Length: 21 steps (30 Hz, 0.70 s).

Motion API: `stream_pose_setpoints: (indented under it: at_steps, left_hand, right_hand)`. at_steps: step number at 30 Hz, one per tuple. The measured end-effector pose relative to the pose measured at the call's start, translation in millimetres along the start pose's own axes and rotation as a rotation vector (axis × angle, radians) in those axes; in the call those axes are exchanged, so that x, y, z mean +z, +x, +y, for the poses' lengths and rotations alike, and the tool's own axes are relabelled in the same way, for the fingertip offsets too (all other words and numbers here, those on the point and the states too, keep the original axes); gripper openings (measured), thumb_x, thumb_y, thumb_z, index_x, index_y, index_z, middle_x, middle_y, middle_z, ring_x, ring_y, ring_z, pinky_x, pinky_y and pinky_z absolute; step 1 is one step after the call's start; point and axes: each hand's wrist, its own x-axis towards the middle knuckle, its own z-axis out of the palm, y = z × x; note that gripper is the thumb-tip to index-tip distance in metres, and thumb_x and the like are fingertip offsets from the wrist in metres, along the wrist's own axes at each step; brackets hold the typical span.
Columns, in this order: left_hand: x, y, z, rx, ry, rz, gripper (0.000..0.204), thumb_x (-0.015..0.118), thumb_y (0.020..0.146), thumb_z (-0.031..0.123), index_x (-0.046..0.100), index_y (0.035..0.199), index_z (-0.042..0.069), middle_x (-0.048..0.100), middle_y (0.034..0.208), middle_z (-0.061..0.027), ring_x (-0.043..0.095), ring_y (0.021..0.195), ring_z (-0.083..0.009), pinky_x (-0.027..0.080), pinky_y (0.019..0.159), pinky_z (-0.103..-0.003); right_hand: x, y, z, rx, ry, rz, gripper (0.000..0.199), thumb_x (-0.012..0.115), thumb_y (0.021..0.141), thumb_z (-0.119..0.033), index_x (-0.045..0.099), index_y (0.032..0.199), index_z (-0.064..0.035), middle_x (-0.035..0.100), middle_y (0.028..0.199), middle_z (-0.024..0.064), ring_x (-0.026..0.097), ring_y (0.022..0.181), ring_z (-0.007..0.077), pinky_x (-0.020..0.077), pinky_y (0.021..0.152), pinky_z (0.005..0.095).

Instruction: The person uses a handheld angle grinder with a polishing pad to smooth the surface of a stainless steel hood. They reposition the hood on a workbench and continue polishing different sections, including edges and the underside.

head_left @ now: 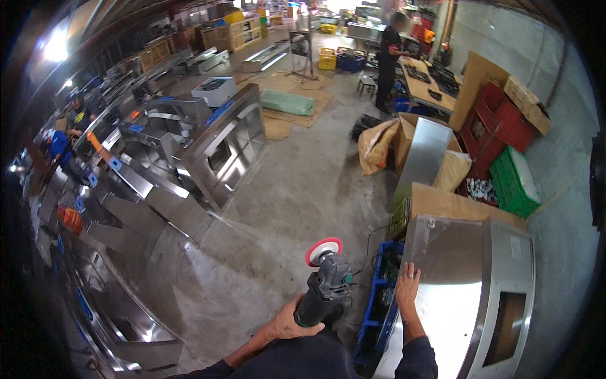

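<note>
My left hand (291, 321) is closed around the dark body of an angle grinder (325, 284), held up in front of me. The tool's head carries a round pad with a red rim (324, 251), tilted upward and apart from any surface. My right hand (408, 285) lies with its fingers stretched out on the left edge of a brushed stainless steel cabinet (449, 252), and a ring shows on one finger. The cabinet's right side has a rectangular opening (507, 325).
Blue crates (379, 303) stand against the cabinet's left side, near a dark cable (368, 252). Several steel housings (221, 148) fill the left. A green crate (514, 180) and brown sacks (379, 146) sit at right. A person (386, 63) stands at a far workbench; others are at far left.
</note>
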Motion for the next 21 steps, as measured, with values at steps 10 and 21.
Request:
stream_pose_setpoints:
  at_steps: [10, 21]
  left_hand:
    - [23.9, 35.2, 23.2, 0.063, -0.004, 0.1, 0.091, 0.093, 0.087, 0.039, 0.05, 0.154, -0.004, 0.067, 0.138, -0.0194, 0.064, 0.131, -0.026, 0.048, 0.115, -0.041]
    - [-1.2, 26.2, 3.8, 0.151, 0.016, -0.073, 0.1, 0.088, 0.09, 0.044, 0.039, 0.162, -0.004, 0.064, 0.142, -0.0226, 0.063, 0.13, -0.0296, 0.05, 0.11, -0.044]
  right_hand:
    - [83.8, 80.1, 103.0, 0.119, -0.304, 0.129, 0.046, 0.059, 0.103, -0.031, 0.073, 0.142, -0.0098, 0.058, 0.162, 0.0101, 0.049, 0.147, 0.0324, 0.0338, 0.119, 0.0628]
    - [-0.6, -15.0, 256.3, 0.382, -0.036, 0.567, 0.033, 0.062, 0.106, -0.04, 0.081, 0.116, -0.0149, 0.079, 0.114, 0.0143, 0.076, 0.095, 0.0354, 0.0608, 0.074, 0.0488]
